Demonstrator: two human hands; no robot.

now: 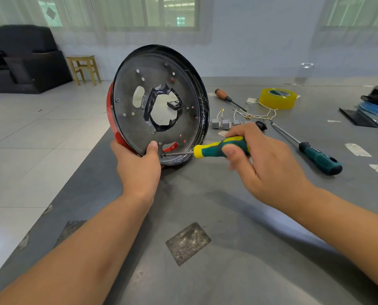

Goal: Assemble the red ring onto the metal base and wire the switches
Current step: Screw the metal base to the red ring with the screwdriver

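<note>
Left hand [139,166] grips metal base [159,102] rim; right hand [265,164] beside.

L + R hands [139,170] bare | forearms bare (no sleeves, gloves, rings)

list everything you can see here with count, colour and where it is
metal base: 1, black, held on edge at table's left edge
red ring: 1, red, behind the base
screwdriver in hand: 1, yellow-green, tip at base's lower rim
spare screwdriver: 1, dark green, table right
wooden-handled tool: 1, brown, behind base
tape roll: 1, yellow, far table
switches: several, grey, with white wires, mid table
table: 1, grey
stool: 1, wooden, floor
armchair: 1, black, far left
left hand: grips base
right hand: holds screwdriver
</note>
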